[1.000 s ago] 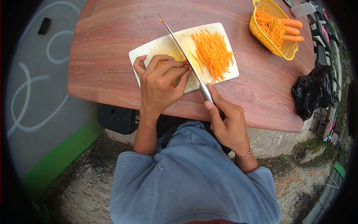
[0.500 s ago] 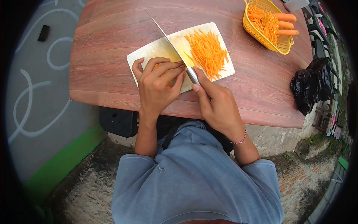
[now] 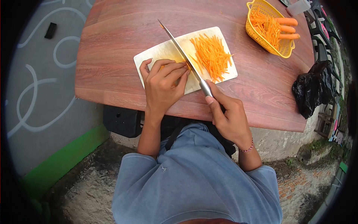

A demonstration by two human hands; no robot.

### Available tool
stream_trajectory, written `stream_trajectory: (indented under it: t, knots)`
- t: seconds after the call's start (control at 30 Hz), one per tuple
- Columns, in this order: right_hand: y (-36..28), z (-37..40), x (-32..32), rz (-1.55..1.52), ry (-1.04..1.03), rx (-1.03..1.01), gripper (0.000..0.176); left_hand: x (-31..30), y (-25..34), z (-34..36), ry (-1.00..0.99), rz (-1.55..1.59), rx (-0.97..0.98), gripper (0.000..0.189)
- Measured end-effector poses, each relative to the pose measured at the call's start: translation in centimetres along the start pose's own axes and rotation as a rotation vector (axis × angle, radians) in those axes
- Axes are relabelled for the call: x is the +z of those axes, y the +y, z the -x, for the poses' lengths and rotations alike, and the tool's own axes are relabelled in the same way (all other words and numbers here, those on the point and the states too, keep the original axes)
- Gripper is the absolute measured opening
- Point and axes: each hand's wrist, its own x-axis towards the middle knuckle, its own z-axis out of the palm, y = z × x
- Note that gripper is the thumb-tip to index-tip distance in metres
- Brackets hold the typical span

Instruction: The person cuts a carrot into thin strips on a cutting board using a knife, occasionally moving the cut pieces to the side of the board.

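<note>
My left hand (image 3: 164,86) presses a piece of carrot (image 3: 162,67) onto the white cutting board (image 3: 147,56), its fingers bent over it. Most of that piece is hidden under the fingers. In my right hand (image 3: 229,117) is the handle of a long kitchen knife (image 3: 177,45). The blade slants across the board, its edge beside my left fingertips and its tip beyond the far edge. A small orange bit clings near the tip. To the right of the blade lies a pile of thin carrot strips (image 3: 212,56) on the board.
A yellow basket (image 3: 257,40) holding shredded carrot and several peeled carrots (image 3: 288,29) stands at the far right of the wooden table (image 3: 112,56). A clear bottle (image 3: 298,7) is behind it. A black plastic bag (image 3: 311,89) hangs at the right edge.
The knife has slid back toward my body and right, relative to the board. My left hand stays on the carrot. The whole view has shifted slightly.
</note>
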Motion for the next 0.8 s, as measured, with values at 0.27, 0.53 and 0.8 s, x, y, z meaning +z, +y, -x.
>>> stream_trajectory:
  t: [0.27, 0.53, 0.8]
  knots:
    - [-0.5, 0.8, 0.0, 0.11, -0.003, -0.034, 0.043, 0.0, -0.1, -0.1, 0.0, 0.017, -0.008, 0.009]
    - [-0.1, -3.2, 2.8, 0.219, 0.096, -0.213, 0.048, -0.1, -0.2, 0.1, -0.022, 0.015, 0.004, 0.011]
    - [0.9, -0.8, 0.4, 0.079, 0.077, -0.126, 0.041, 0.1, -0.2, 0.1, -0.009, 0.014, -0.008, 0.009]
